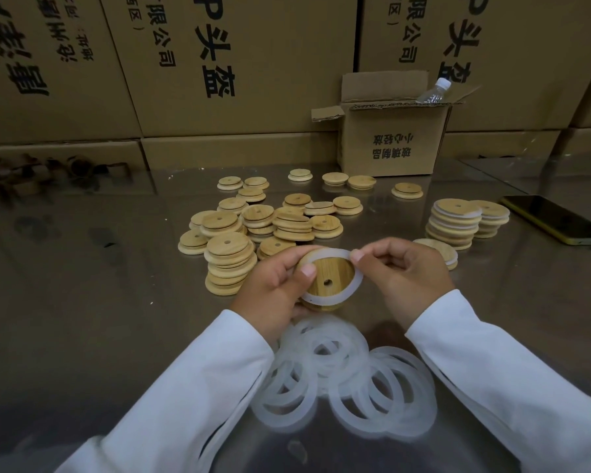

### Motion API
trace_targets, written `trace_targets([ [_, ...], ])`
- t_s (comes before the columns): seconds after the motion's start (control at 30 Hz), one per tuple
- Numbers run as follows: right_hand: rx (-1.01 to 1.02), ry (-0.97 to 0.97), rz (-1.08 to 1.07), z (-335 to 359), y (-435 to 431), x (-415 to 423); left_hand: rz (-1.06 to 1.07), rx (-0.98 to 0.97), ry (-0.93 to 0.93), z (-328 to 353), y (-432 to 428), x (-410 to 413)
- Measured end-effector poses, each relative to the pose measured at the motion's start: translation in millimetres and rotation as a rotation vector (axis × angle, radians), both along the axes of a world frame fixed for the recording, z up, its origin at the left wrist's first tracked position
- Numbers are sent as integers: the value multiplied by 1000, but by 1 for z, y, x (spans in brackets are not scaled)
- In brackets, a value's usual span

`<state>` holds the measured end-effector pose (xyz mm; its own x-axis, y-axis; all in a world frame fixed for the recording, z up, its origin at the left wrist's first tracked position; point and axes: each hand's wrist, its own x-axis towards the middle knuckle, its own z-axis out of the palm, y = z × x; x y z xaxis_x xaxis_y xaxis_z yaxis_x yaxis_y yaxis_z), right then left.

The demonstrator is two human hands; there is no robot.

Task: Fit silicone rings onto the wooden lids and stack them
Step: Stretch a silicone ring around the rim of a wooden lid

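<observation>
The wooden lid (335,268), with a small hole through its middle, is held above the steel table (82,268), its stepped face tilted toward the camera. The left hand (273,288) grips it, thumb pressed on the face near the left rim and fingers curled behind. A translucent silicone ring (357,281) loops loosely round the lid's raised step, not yet seated flat. The right hand (400,271) pinches the ring at the lid's upper right edge between thumb and forefinger, its other fingers curled in.

Just below the lid, a heap of loose silicone rings (338,370) lies between the two white sleeves. Beyond the lid and to its left stands a stack of bare lids (231,264), with a scattered heap of lids (287,216) behind it. To the lid's right stand two stacks of ringed lids (454,221). Farther right lies a phone (556,218). Well beyond the lid sits a small open carton (389,138) holding a plastic bottle (435,90), against a wall of large printed cartons (253,63).
</observation>
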<state>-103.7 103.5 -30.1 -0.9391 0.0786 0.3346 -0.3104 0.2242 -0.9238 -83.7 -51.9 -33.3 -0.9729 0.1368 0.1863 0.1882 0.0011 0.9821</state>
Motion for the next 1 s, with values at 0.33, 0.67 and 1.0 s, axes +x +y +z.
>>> trace_targets([
  [0.33, 106, 153, 36, 2, 0, 8, 58, -93, 69, 5, 1, 4],
  [0.67, 90, 111, 55, 1, 0, 8, 141, -31, 27, 5, -1, 4],
  [1.0, 110, 124, 63, 0, -2, 8, 179, -78, 36, 5, -2, 3],
])
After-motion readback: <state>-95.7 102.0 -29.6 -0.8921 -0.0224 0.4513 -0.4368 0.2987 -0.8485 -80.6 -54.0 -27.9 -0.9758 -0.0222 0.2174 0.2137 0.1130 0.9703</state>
